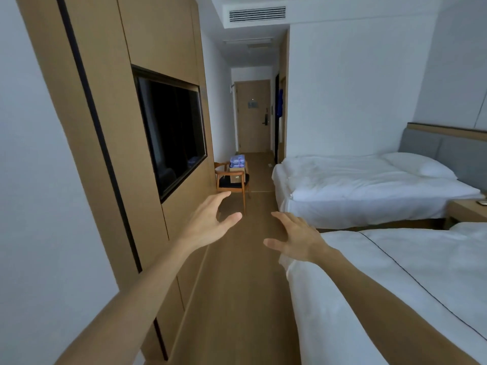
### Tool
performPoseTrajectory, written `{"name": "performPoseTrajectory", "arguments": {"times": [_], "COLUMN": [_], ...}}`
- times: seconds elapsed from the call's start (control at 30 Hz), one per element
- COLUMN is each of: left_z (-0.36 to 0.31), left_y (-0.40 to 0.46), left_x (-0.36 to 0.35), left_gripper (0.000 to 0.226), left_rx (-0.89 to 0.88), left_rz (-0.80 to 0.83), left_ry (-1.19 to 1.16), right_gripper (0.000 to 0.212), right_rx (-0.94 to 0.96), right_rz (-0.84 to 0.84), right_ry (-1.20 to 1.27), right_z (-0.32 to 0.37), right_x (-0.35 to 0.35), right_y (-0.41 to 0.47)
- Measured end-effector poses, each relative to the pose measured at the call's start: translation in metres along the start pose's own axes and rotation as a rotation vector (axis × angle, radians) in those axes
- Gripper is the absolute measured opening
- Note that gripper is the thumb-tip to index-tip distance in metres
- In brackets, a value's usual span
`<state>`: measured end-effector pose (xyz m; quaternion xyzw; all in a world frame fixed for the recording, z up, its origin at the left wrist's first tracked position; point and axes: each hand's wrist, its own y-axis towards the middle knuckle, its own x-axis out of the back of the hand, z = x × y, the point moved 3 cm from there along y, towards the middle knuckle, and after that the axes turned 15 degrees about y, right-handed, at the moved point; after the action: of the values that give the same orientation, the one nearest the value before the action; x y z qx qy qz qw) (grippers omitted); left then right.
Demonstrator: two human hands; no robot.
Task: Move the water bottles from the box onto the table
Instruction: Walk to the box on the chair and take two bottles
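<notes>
While our left hand (208,225) and right hand (295,238) reach forward with fingers spread and empty, the water bottles (237,161) sit in a cardboard box (236,175) on a wooden chair (232,184) — well beyond both hands, short of the door (253,117).

Wood-panelled wall (110,101) at left with a dark television (171,130) recessed in it. Wooden chair (232,184) with black seat stands beside the panelling, down the wood floor (237,285). Two white beds at right: near bed (395,299), far bed (369,185) with pillow (419,164). Closed door (253,117) at corridor end; ceiling vent (257,13) above.
</notes>
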<state>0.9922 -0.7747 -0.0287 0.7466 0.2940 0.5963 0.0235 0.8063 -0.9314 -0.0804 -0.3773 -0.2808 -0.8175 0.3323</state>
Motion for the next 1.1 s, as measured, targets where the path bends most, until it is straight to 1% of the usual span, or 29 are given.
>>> {"name": "performPoseTrajectory", "arguments": {"times": [0.2, 0.43, 0.63, 0.87, 1.1], "left_z": [0.051, 0.101, 0.144, 0.221, 0.295], "left_y": [0.116, 0.265, 0.358, 0.478, 0.627], "left_x": [-0.052, -0.094, -0.123, -0.189, -0.229], "left_gripper": [0.07, 0.072, 0.072, 0.073, 0.068], "left_rx": [-0.012, 0.035, 0.059, 0.074, 0.035], "left_rz": [-0.011, -0.001, -0.026, -0.022, 0.016], "left_ry": [-0.011, -0.057, -0.047, -0.054, -0.083], "right_gripper": [0.085, 0.086, 0.086, 0.084, 0.085], "right_rx": [-0.002, 0.006, 0.005, 0.02, -0.039], "right_rz": [0.004, 0.024, 0.053, 0.05, 0.027], "right_ry": [-0.016, 0.014, 0.001, -0.032, -0.054], "right_z": [-0.045, -0.098, -0.127, -0.165, -0.196], "right_x": [-0.016, -0.017, -0.027, -0.058, -0.084], "right_y": [0.126, 0.283, 0.393, 0.544, 0.705]}}
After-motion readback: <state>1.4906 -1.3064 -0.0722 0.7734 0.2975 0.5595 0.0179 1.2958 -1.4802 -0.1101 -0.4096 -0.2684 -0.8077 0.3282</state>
